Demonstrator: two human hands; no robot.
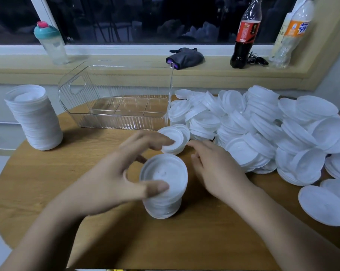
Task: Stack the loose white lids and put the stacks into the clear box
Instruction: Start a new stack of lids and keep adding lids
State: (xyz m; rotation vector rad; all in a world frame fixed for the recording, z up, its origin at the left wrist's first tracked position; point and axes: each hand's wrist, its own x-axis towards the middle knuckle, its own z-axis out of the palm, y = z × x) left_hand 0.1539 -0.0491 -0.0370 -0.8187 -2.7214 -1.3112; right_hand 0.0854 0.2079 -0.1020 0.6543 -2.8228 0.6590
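White lids (263, 130) are lying in a big loose heap across the right side of the round wooden table (38, 173), many of them leaning on one another. A short stack (163, 194) of them is standing right in front of you, near the table's middle. You are spreading your left hand (114, 180) over it with the fingers mostly straight. The thumb is touching the stack's near rim, and the forefinger is reaching toward a small pile (175, 139) of a few lids just behind. That hand is blurred, so you cannot tell whether the forefinger is actually touching the pile. You are holding your right hand (216, 169) just beside the short stack, on its right, with the fingers loosely bent and gripping nothing; its fingertips are pointing toward the small pile. A tall stack (34, 118) is standing near the table's left edge. The clear box (106, 122) is sitting at the back of the table, between the tall stack and the heap. On the sill behind, a shaker bottle (50, 42), a dark pouch (184, 57), a cola bottle (245, 36) and an orange-labelled bottle (290, 36) are sitting well apart from the lids.
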